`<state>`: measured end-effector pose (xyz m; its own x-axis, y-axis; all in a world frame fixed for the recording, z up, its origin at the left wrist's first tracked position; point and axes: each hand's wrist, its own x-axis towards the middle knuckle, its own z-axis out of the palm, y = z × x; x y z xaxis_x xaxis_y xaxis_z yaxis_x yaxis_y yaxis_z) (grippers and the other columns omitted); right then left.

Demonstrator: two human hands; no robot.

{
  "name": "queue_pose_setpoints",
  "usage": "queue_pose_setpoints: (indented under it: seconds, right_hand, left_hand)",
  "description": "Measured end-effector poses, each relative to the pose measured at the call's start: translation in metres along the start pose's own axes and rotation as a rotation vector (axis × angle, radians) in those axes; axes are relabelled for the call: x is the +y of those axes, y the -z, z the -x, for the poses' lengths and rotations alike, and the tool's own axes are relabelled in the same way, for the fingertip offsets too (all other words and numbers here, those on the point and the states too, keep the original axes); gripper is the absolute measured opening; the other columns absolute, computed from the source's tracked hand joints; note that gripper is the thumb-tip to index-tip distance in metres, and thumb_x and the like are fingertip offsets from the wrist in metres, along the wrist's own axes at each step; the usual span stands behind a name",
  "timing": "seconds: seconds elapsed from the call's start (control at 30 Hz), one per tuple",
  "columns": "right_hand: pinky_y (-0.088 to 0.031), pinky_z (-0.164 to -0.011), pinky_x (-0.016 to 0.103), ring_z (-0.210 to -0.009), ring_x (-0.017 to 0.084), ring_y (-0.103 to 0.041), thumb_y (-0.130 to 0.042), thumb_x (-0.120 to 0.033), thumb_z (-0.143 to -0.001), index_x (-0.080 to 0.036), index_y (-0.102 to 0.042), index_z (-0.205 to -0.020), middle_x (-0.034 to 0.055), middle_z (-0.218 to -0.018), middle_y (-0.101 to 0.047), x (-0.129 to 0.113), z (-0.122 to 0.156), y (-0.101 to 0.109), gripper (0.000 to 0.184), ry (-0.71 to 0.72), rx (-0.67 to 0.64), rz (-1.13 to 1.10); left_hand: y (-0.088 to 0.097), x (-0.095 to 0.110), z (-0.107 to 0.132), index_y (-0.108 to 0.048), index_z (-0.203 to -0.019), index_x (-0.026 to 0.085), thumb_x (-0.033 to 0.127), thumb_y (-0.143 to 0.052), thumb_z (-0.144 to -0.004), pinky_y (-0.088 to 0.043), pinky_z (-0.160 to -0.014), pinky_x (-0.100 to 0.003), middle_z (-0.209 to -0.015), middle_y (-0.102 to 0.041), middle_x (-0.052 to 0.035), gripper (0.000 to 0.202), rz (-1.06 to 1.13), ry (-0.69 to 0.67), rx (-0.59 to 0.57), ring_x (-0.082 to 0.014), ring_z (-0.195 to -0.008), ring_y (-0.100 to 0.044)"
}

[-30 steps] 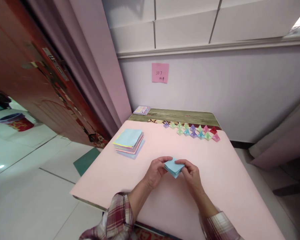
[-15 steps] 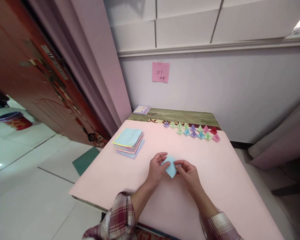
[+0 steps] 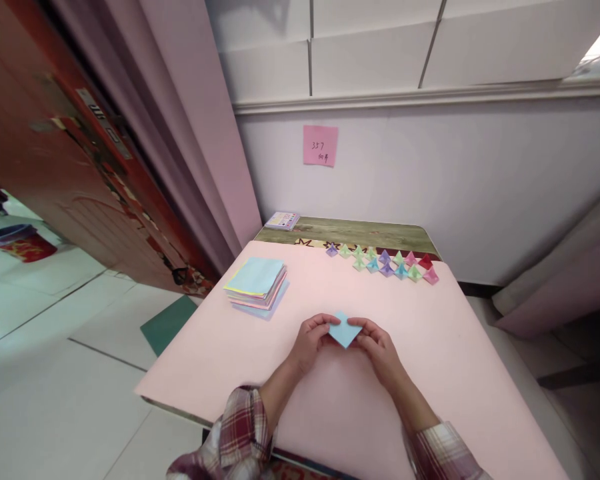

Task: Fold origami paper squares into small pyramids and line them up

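A small folded piece of light blue paper (image 3: 345, 332) is held over the middle of the table, one corner pointing toward me. My left hand (image 3: 312, 341) pinches its left corner between thumb and fingers. On the opposite side, my right hand (image 3: 378, 345) grips the right corner in the same way. Behind my fingers, the far side of the paper is partly hidden. To the left lies a stack of square coloured paper (image 3: 256, 277) with a light blue sheet on top. Several folded paper pieces (image 3: 387, 268) in purple, green, blue, pink and red stand in two rows at the far right.
The table (image 3: 240, 360) has a pink cover, with its patterned far edge against the wall. A small booklet (image 3: 283, 221) rests at the back left corner. A pink note (image 3: 321, 145) hangs on the wall. Left are a red door (image 3: 95, 140) and a bucket (image 3: 20, 241).
Both hands have shifted their hold to the blue paper's left and right corners. The paper now looks wider and shorter, and my left thumb has moved off its face.
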<state>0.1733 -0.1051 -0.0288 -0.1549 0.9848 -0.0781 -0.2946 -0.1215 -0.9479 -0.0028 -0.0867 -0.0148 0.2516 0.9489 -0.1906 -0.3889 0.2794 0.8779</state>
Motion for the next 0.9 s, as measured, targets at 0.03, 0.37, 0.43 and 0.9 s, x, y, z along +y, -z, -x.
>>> queue_pose_setpoints:
  seconds: [0.03, 0.37, 0.43, 0.9]
  right_hand:
    - [-0.051, -0.08, 0.036, -0.085, 0.022, -0.063, -0.066, -0.03, -0.076, -0.021, -0.065, -0.106, 0.0045, -0.087, -0.069, 0.001, 0.0, 0.0, 0.032, -0.002, 0.005, 0.009]
    - [-0.05, -0.083, 0.037, -0.085, 0.021, -0.064, -0.07, -0.035, -0.077, -0.022, -0.064, -0.105, 0.0047, -0.09, -0.069, 0.004, 0.001, -0.003, 0.032, 0.052, 0.042, -0.027]
    - [-0.05, -0.082, 0.037, -0.084, 0.021, -0.065, -0.068, -0.036, -0.079, -0.022, -0.065, -0.106, 0.0045, -0.09, -0.069, 0.005, 0.001, -0.003, 0.03, 0.057, 0.039, -0.025]
    - [-0.053, -0.079, 0.038, -0.079, 0.021, -0.068, -0.077, -0.047, -0.071, -0.019, -0.067, -0.1, 0.007, -0.087, -0.072, 0.007, 0.004, -0.008, 0.041, 0.064, 0.113, -0.01]
  left_hand:
    - [0.001, 0.001, 0.0, -0.068, -0.091, 0.013, 0.024, -0.062, -0.073, -0.052, -0.071, -0.036, -0.078, -0.066, -0.0067, 0.022, 0.023, 0.02, -0.046, -0.0195, -0.072, -0.062]
    - [0.013, 0.001, -0.007, -0.065, -0.103, 0.014, 0.017, -0.066, -0.07, -0.05, -0.082, -0.039, -0.089, -0.068, -0.0083, 0.033, 0.095, -0.026, -0.215, -0.0205, -0.082, -0.064]
    - [0.015, -0.001, -0.007, -0.064, -0.104, 0.015, 0.018, -0.067, -0.071, -0.05, -0.082, -0.038, -0.091, -0.067, -0.0078, 0.033, 0.084, -0.047, -0.203, -0.02, -0.083, -0.063]
    - [0.009, 0.002, 0.001, -0.061, -0.1, 0.016, 0.026, -0.079, -0.066, -0.053, -0.077, -0.035, -0.088, -0.07, -0.0068, 0.04, -0.003, -0.037, -0.151, -0.0183, -0.079, -0.065]
